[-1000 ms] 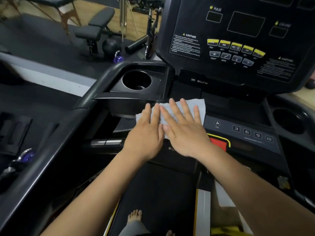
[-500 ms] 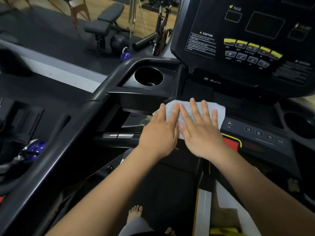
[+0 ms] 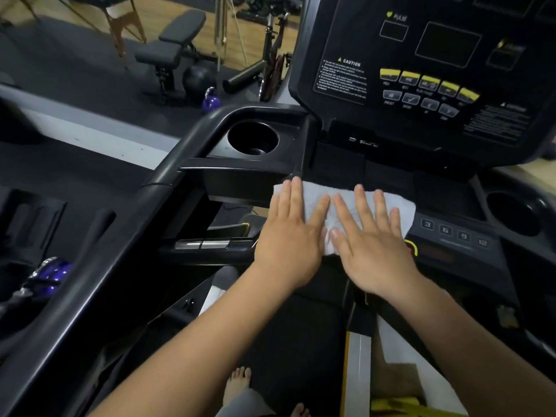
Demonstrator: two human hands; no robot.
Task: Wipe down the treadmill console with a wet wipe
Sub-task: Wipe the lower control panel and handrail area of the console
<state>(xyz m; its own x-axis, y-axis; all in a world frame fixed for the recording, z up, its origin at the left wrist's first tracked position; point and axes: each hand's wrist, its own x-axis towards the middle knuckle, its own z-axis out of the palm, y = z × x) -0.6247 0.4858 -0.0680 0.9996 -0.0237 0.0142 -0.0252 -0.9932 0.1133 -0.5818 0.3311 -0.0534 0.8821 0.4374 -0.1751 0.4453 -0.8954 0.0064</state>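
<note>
White wet wipe (image 3: 325, 189) lies flat on the lower deck of the treadmill console (image 3: 421, 85), just left of the 3/6/9/12 speed keys (image 3: 454, 233)

Left hand (image 3: 290, 236) and right hand (image 3: 373, 248) are both palm-down on it, fingers straight, pressing, nothing grasped

In the way: left cup holder (image 3: 252, 138) tray wall is right at the left fingertips; the upright display panel with the yellow buttons (image 3: 427, 79) rises just beyond the wipe's far edge; right cup holder (image 3: 511, 212) sits past the keys

Around: handrail (image 3: 180, 158) runs near-left, metal grip sensor (image 3: 207, 244) below the left tray, purple kettlebell (image 3: 210, 102) and weight bench (image 3: 171, 40) on the far floor, bare foot (image 3: 237, 383) on the belt

Vs 0.5 s ago: the hands were side by side and touching, now spread apart with wipe showing between them; the wipe is stretched wider, its right edge now over the fan icon and just beside key 3
</note>
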